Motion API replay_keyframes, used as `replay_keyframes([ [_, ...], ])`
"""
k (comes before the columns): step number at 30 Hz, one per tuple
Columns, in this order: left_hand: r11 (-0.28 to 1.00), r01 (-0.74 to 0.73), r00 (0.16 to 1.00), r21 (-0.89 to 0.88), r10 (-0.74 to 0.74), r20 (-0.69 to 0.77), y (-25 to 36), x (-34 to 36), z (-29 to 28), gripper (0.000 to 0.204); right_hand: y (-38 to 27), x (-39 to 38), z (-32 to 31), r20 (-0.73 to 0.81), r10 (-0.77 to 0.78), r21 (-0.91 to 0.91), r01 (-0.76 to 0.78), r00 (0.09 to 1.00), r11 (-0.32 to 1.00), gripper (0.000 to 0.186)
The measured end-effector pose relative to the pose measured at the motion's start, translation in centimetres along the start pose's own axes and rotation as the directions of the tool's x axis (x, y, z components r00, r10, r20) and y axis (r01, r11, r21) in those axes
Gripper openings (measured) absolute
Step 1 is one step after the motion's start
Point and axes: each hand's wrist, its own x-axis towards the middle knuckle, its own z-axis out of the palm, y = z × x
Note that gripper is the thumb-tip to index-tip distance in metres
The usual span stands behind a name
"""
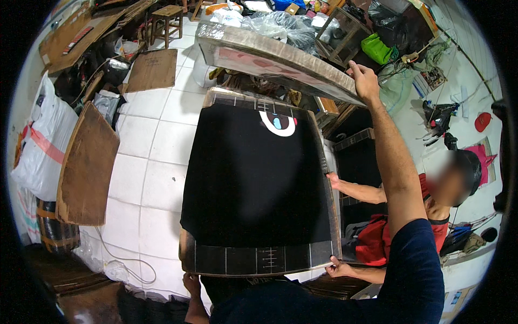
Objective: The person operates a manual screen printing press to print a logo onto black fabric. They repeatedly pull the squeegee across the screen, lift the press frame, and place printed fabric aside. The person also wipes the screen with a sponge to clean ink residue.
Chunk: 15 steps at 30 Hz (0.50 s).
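Note:
A flat board with ruled lines lies before me, and black fabric is stretched over it. On the fabric's far part shows a white, blue and red eye-like print. My right hand is closed on the near right end of a raised, tape-edged screen printing frame, which tilts above the board's far end. At the board's near left corner my left hand is closed on the edge; its fingers are partly hidden. A co-worker's two hands hold the board's right edge.
The co-worker in red sits close on the right, beside another dark board. Brown wooden boards and white sacks stand at left on the white tiled floor. Plastic bags pile up at the back.

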Motion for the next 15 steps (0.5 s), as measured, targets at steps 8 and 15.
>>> replay_keyframes([
  [8,0.986,-0.154,0.977,-0.061,0.143,-0.158,0.2,0.8,-0.4,0.034,1.0,1.9,0.1,-0.013,-0.001,-0.036,0.0,1.0,0.999,0.061],
  [15,0.879,-0.077,0.921,0.47,0.244,-0.305,7.4,8.2,-6.9,0.031,0.9,1.9,0.0,-0.052,0.001,-0.057,-0.004,0.999,0.998,0.056],
])
